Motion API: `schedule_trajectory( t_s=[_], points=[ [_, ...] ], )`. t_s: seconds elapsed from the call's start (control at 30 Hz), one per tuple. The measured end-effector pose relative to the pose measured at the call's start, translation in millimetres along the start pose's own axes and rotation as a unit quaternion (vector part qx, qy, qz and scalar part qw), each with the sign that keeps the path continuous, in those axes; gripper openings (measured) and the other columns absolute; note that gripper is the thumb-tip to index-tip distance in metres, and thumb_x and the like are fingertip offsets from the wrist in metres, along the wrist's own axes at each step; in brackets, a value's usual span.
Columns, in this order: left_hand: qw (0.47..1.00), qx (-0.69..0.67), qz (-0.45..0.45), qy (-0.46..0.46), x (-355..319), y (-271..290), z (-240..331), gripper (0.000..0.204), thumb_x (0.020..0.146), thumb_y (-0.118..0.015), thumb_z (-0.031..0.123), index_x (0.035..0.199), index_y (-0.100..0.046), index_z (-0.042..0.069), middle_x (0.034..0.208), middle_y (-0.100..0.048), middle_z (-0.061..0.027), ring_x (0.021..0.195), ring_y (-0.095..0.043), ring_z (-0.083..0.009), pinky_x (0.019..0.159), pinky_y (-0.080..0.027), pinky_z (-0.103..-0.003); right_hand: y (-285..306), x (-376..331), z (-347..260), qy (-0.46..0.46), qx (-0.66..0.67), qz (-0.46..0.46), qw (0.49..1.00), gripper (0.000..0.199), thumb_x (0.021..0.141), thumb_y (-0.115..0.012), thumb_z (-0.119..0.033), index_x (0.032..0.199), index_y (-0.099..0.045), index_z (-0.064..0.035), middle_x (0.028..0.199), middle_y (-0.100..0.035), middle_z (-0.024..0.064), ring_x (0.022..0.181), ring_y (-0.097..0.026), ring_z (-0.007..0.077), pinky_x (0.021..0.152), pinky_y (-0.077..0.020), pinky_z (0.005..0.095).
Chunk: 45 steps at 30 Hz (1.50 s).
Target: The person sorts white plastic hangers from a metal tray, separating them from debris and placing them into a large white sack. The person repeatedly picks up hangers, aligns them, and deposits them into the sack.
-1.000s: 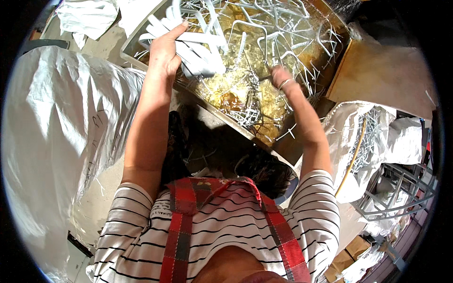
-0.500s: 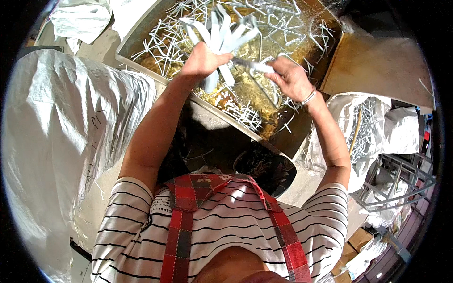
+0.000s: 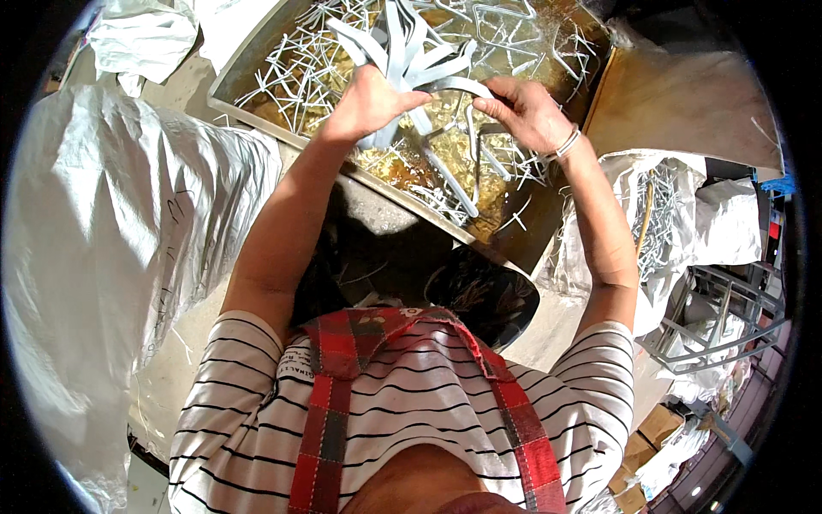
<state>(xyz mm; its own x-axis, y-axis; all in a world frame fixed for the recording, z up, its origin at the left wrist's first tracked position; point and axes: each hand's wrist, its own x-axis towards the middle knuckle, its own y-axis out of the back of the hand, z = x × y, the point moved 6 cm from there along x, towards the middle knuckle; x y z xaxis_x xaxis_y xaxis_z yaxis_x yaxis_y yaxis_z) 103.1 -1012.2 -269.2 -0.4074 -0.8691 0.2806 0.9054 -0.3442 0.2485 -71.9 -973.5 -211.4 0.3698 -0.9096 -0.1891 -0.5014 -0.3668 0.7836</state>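
My left hand (image 3: 368, 101) grips a fanned bundle of white plastic hangers (image 3: 402, 51) above a large metal tray (image 3: 248, 73). My right hand (image 3: 524, 110) pinches the end of one curved hanger (image 3: 454, 86) from that bundle, close to the left hand. Below both hands the tray is heaped with many more loose white hangers (image 3: 300, 68) lying on a yellowish bottom.
A big white woven sack (image 3: 111, 240) fills the left side. Another open sack holding hangers (image 3: 659, 223) sits at the right, beside a grey wire rack (image 3: 728, 317). A brown board (image 3: 685, 94) lies at the upper right. Cardboard boxes (image 3: 651, 437) stand at the lower right.
Both hands have risen from the heap and come together. The left hand now holds a gathered bundle, and the right hand has moved from the pile to the bundle's hanger.
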Motion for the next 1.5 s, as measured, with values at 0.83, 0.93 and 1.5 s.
schedule_trajectory(
  t_s=[0.83, 0.93, 1.5],
  points=[
    [0.850, -0.437, 0.123, 0.268, 1.1, 31.1, -47.4, 0.018, 0.082, -0.061, 0.007, 0.089, -0.057, -0.009, 0.075, -0.060, -0.0127, 0.063, -0.061, -0.0198, 0.055, -0.053, -0.030, -47.1, -49.7, 63.1, -0.131, 0.156, 0.066, 0.977, 0.034, 0.085, -0.058, -0.038, 0.079, -0.062, -0.0047, 0.064, -0.059, 0.0018, 0.053, -0.049, 0.0084, 0.051, -0.0435, 0.0229],
    [0.824, -0.489, 0.163, 0.235, 4.3, 39.8, -61.0, 0.019, 0.085, -0.058, 0.013, 0.091, -0.055, -0.004, 0.079, -0.059, -0.0119, 0.063, -0.060, -0.0225, 0.057, -0.052, -0.033, -132.7, -54.6, 53.8, -0.280, 0.008, -0.176, 0.944, 0.065, 0.076, -0.054, -0.065, 0.076, -0.063, -0.0001, 0.066, -0.059, 0.0095, 0.058, -0.055, 0.0171, 0.054, -0.0457, 0.0321],
    [0.792, -0.543, 0.218, 0.174, 5.7, 82.7, -72.8, 0.027, 0.084, -0.057, 0.013, 0.102, -0.050, -0.006, 0.092, -0.063, -0.0166, 0.070, -0.058, -0.0238, 0.062, -0.051, -0.035, -76.7, 13.2, 109.6, -0.251, 0.342, 0.080, 0.902, 0.032, 0.091, -0.050, -0.032, 0.076, -0.042, -0.0040, 0.050, -0.041, 0.0010, 0.038, -0.039, 0.0128, 0.035, -0.0339, 0.0298]
  ],
)
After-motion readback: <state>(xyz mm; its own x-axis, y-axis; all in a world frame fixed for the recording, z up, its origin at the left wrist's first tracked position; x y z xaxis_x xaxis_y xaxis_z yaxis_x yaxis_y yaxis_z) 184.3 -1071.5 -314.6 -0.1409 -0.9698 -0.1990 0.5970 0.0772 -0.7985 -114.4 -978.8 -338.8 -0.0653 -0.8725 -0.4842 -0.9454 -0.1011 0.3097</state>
